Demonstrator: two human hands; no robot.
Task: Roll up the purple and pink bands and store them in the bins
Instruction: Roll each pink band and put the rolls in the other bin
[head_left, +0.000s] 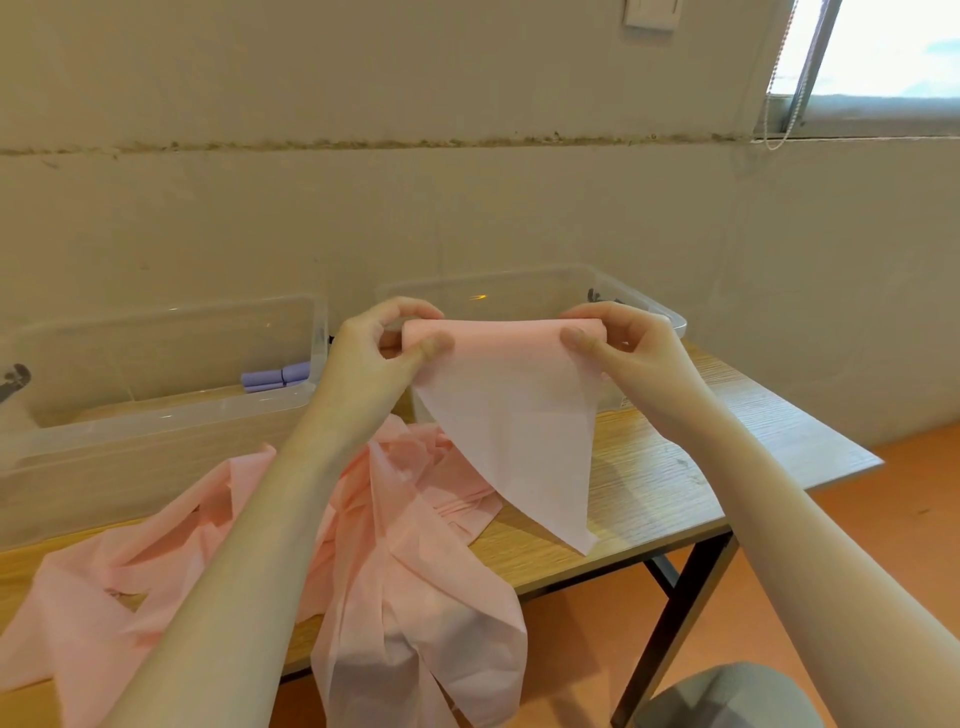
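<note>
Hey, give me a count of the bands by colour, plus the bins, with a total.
Pink bands: 1, one end rolled between the left hand and the right hand, the rest trailing over the table.
Purple bands: 2 rolled, in the left bin.
Clear bins: 2, the other at right.
Total: 5.

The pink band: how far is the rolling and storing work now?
Done: purple rolls lie in the left bin. In hand: left hand and right hand pinch the ends of a started roll of the pink band. Left: its long tail lies loose on the table; the right bin shows no pink roll.
</note>
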